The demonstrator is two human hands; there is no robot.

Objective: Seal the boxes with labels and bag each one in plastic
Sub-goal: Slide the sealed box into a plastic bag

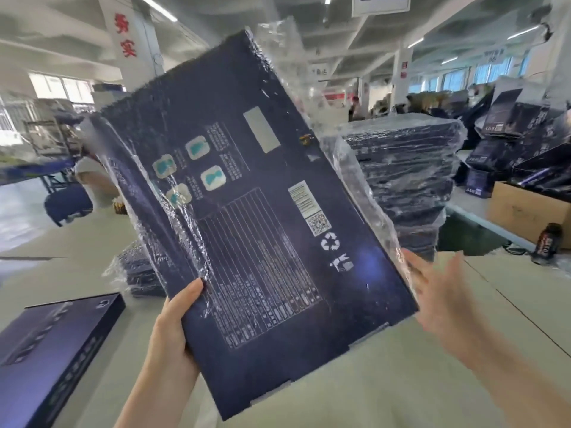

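Dark box [262, 227], upper part sheathed in plastic bag [361, 186], is held raised and tilted, gripped at lower-left edge by left hand [176, 329]. Right hand [438, 298] is spread open at bag's edge.

two bare hands in shot here. left hand [173, 338] down at seven o'clock, right hand [445, 299] over at four o'clock. left forearm [151, 396] shows bare to the bottom edge at six, right forearm [522, 384] bare to the corner at five, uncovered right out of frame. left thumb [194, 288] carries a short, plain nail. the right hand is blurred, finer detail lost.
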